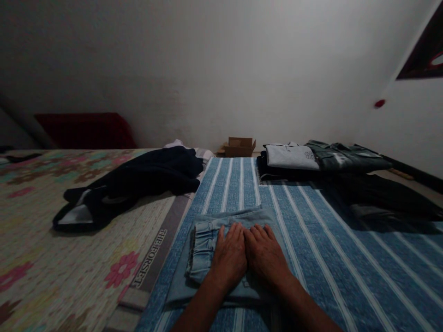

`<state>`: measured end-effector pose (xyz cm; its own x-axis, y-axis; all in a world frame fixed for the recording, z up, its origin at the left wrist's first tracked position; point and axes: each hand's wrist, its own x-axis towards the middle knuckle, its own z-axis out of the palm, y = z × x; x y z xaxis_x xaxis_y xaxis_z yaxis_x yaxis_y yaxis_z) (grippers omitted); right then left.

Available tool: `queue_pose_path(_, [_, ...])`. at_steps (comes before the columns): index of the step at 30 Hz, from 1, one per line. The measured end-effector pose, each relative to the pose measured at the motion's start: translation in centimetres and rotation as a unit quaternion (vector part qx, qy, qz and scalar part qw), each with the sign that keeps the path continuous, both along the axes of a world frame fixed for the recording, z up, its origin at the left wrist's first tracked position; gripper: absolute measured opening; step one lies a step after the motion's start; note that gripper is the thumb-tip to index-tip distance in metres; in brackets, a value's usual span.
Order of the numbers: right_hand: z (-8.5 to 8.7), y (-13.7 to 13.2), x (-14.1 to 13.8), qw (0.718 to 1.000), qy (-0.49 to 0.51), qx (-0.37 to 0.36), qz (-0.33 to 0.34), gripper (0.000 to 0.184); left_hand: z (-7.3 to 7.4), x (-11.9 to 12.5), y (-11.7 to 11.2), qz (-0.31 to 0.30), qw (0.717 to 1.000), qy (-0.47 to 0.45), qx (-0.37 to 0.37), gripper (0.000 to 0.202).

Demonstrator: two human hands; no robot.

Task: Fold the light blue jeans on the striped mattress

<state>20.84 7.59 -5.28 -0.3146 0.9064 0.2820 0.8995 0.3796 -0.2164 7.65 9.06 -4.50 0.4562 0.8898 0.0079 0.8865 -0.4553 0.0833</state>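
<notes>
Light blue denim jeans (202, 251) lie in a folded bundle on a blue cloth with white stripes (228, 184). A gathered, elastic-looking edge shows on the bundle's left side, on top of wider denim layers. My left hand (230, 251) rests palm down on the denim, fingers stretched out and pointing away from me. Beside it, touching at the index fingers, my right hand (265, 253) lies flat on the bundle's right part. Nothing is gripped in either hand. The hands and forearms hide the middle and near right part of the denim.
To the left, a dark navy garment (148, 175) is spread loosely over a flowered cover (86, 258). Folded grey (292, 157) and dark green clothes (346, 157) lie at the back right, above black ones (387, 193). A cardboard box (240, 146) stands by the wall.
</notes>
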Motion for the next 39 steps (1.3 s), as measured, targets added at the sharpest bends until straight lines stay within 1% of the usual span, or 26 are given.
queue_pose_path(3, [-0.22,0.03,-0.03,1.000,0.002,-0.001,0.002,0.040,0.07,0.00,-0.05,0.004,1.000,-0.004,-0.008,0.050])
queue_pose_path(9, [-0.68,0.10,-0.03,1.000,-0.015,0.020,0.000,0.041,0.25,-0.05,-0.06,0.007,1.000,-0.009,-0.022,0.051])
queue_pose_path(14, [-0.63,0.07,-0.03,1.000,-0.005,0.018,-0.003,0.040,-0.13,-0.14,0.05,0.002,1.000,-0.012,-0.010,0.050])
queue_pose_path(20, [-0.55,0.12,0.03,1.000,0.003,-0.003,0.003,0.040,-0.39,-0.09,-0.01,0.002,1.000,-0.020,-0.004,0.049])
queue_pose_path(31, [-0.84,0.03,0.00,1.000,-0.003,0.019,-0.002,0.039,-0.48,-0.14,-0.04,0.006,1.000,-0.010,-0.001,0.048])
queue_pose_path(39, [-0.49,-0.08,-0.05,1.000,-0.007,0.021,-0.002,0.038,-0.40,-0.13,-0.03,0.005,1.000,0.001,0.008,0.048])
